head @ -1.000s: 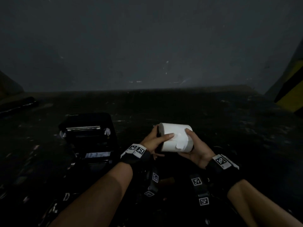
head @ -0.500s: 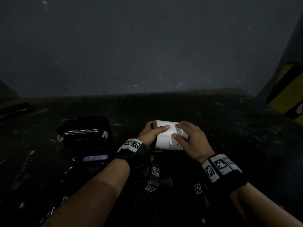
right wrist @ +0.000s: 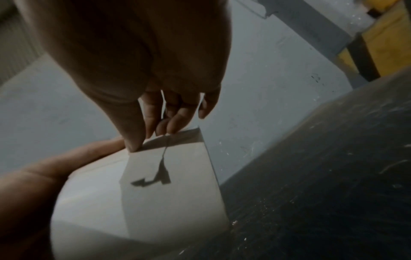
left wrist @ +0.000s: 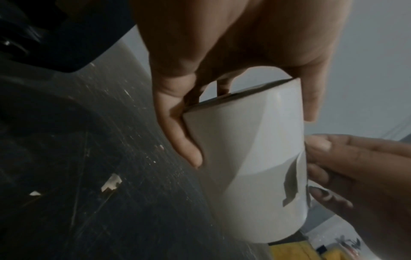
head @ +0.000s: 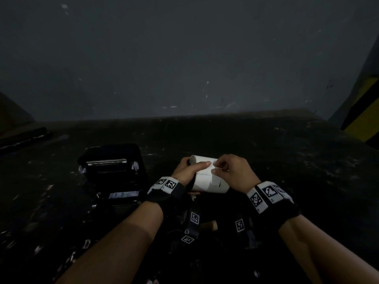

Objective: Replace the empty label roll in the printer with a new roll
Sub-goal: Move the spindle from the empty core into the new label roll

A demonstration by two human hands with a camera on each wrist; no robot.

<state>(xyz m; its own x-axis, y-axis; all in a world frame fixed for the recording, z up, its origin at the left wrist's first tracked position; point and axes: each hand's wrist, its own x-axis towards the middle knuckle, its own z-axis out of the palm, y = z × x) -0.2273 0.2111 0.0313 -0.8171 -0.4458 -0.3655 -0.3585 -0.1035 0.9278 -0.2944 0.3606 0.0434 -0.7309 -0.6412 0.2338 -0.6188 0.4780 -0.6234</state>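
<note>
A white label roll (head: 207, 179) is held above the dark table, in front of me. My left hand (head: 191, 171) grips it from the left end, thumb across the top; its fingers (left wrist: 177, 133) wrap the roll (left wrist: 249, 158). My right hand (head: 229, 171) pinches the loose end of the paper on top of the roll, thumb and fingertips (right wrist: 155, 130) closed on the paper edge (right wrist: 177, 139). The black printer (head: 111, 173) stands open to the left, its lid raised and its metal bar visible.
The dark scratched table (head: 287, 160) runs back to a grey wall (head: 184, 58). A yellow and black striped post (head: 365, 113) stands at the far right. A dark long object (head: 24, 136) lies at the far left. Black tagged straps (head: 194, 222) hang below my wrists.
My right hand has come from under the roll's right end to its top and now pinches the loose paper end. The left hand keeps its grip; the roll tilted slightly.
</note>
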